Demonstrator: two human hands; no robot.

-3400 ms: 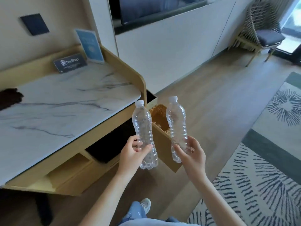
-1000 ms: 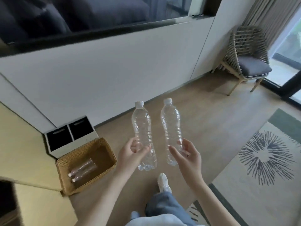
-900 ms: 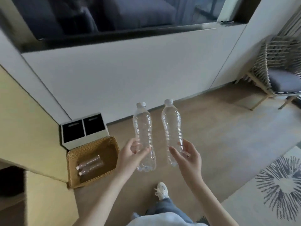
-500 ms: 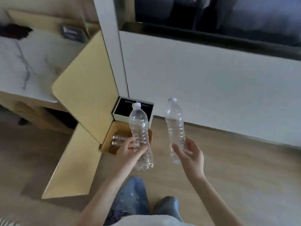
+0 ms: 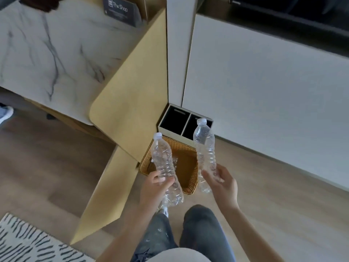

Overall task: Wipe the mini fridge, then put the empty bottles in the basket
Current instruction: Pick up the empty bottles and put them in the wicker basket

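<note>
Looking down from the head camera, the person stands over a woven basket point(image 5: 188, 148) that sits on the wooden floor point(image 5: 273, 186), tucked against the side of a yellow wooden counter point(image 5: 130, 95) with a marble top point(image 5: 56, 53). The left hand point(image 5: 154, 188) is wrapped around the lower half of a clear empty bottle point(image 5: 164, 163), fingers and thumb closed on its crumpled body; the bottle tilts slightly, white cap up, and hangs over the near-left part of the basket. The right hand point(image 5: 221, 183) grips a second clear bottle point(image 5: 204, 150) near its lower half, thumb on one side and fingers curled on the other, cap up, above the basket's right rim. The two bottles are apart, with the basket's opening showing between them. Inside the basket, something clear and plastic shows just behind the left bottle, too blurred to tell more. Just beyond the basket, touching or nearly touching its far rim, stands a white two-compartment bin point(image 5: 184, 120) with dark openings, set against a white wall panel point(image 5: 264, 82). A dark card reading "The Shop" point(image 5: 120, 11) stands on the marble top. A patterned rug point(image 5: 22, 242) lies at the lower left, and the person's jeans-clad legs point(image 5: 200, 233) fill the bottom edge.
</note>
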